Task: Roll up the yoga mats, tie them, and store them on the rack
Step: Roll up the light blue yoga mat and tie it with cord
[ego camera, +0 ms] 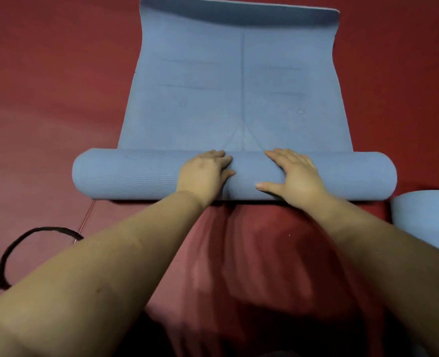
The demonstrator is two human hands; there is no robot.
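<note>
A blue yoga mat (pixel 239 81) lies on the red floor, its near part wound into a thick roll (pixel 125 173) that runs left to right. The flat part stretches away from me and its far end curls upward. My left hand (pixel 205 173) presses flat on the top of the roll just left of its middle. My right hand (pixel 295 176) presses flat on it just right of the middle, thumb spread toward me. A black strap (pixel 20 246) lies in a loose arc on the floor at the near left, apart from the mat.
A second blue rolled mat (pixel 427 217) lies at the right edge, close to the roll's right end. The red floor (pixel 45 99) extends on both sides of the mat. A seam in the floor runs at the near left, beside the strap.
</note>
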